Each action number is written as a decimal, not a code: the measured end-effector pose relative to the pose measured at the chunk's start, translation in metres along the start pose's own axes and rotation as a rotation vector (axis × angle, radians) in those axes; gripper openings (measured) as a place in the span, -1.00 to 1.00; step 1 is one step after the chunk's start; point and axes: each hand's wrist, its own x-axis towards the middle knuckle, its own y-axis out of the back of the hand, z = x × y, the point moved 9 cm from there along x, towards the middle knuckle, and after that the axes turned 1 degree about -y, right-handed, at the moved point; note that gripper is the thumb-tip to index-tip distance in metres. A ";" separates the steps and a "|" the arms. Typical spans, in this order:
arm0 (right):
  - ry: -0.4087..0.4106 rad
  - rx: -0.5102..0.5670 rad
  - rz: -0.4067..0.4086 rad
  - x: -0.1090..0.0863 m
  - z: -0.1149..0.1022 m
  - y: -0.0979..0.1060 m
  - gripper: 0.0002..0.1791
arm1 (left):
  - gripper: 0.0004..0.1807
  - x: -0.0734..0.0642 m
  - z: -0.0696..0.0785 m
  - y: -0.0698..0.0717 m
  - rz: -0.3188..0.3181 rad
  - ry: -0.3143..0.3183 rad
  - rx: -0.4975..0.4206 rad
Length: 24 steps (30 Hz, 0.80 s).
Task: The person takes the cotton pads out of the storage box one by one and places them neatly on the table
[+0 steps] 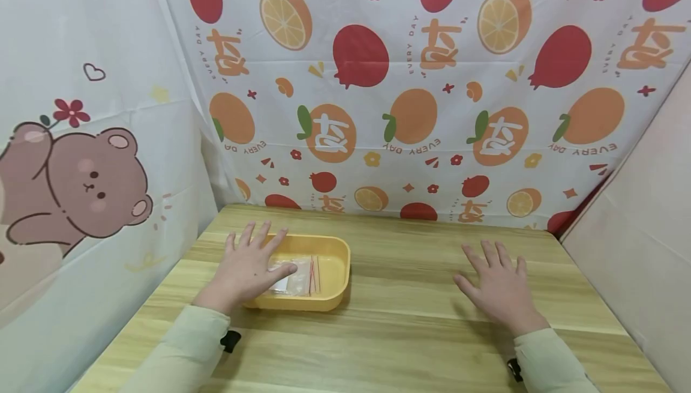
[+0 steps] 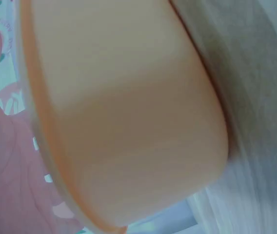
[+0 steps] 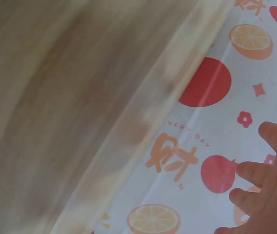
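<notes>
A yellow plastic tray (image 1: 339,288) stands on the table left of centre, with clear zip bags (image 1: 299,279) lying inside it; red lines run along their seals. Over the tray's left part is my left hand (image 1: 245,273), fingers spread, holding nothing. The left wrist view shows the tray's outer wall (image 2: 138,122) close up, with the left hand (image 2: 11,165) beyond its rim. On the right side my right hand (image 1: 502,291) has its fingers spread above the wood, holding nothing. In the right wrist view the right hand's fingers (image 3: 258,173) appear at the lower right. How many bags there are is hard to tell.
The wood-grain table (image 1: 399,333) reaches back to a fruit-print cloth (image 1: 378,117). At the left hangs a cloth with a printed bear (image 1: 97,183). A pale panel (image 1: 642,249) borders the right side. Dark straps (image 1: 231,341) show below the wrists.
</notes>
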 end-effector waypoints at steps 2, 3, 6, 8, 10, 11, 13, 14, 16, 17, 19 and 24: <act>0.008 0.008 -0.002 0.001 -0.004 0.002 -0.09 | 0.05 0.000 -0.002 0.001 0.003 0.002 -0.014; 0.013 0.018 -0.004 0.001 -0.006 0.003 -0.10 | 0.05 0.000 -0.003 0.002 0.004 0.002 -0.019; 0.026 0.048 -0.017 0.002 -0.013 0.004 -0.10 | 0.04 -0.001 -0.007 0.005 0.005 0.004 -0.050; 0.037 0.062 -0.025 0.003 -0.019 0.005 -0.11 | 0.03 -0.001 -0.009 0.007 0.005 0.003 -0.067; 0.052 0.074 -0.027 0.003 -0.026 0.005 -0.12 | 0.03 -0.003 -0.013 0.008 0.005 0.008 -0.091; 0.059 0.085 -0.026 0.004 -0.029 0.005 -0.14 | 0.03 -0.004 -0.015 0.009 0.003 0.013 -0.104; 0.077 0.103 -0.024 0.005 -0.038 0.006 -0.17 | 0.01 -0.005 -0.020 0.011 -0.003 0.025 -0.139; 0.088 0.113 -0.023 0.005 -0.042 0.006 -0.20 | 0.01 -0.006 -0.023 0.011 -0.009 0.033 -0.157; 0.112 0.137 -0.022 0.005 -0.052 0.007 -0.22 | 0.00 -0.007 -0.031 0.012 -0.021 0.052 -0.198; 0.125 0.154 -0.022 0.004 -0.057 0.008 -0.23 | 0.00 -0.008 -0.034 0.012 -0.030 0.060 -0.220; 0.149 0.178 -0.021 0.004 -0.066 0.010 -0.25 | -0.02 -0.009 -0.041 0.011 -0.044 0.072 -0.263; 0.191 0.293 -0.043 0.003 -0.088 0.012 -0.27 | 0.00 -0.011 -0.057 0.005 -0.082 0.125 -0.397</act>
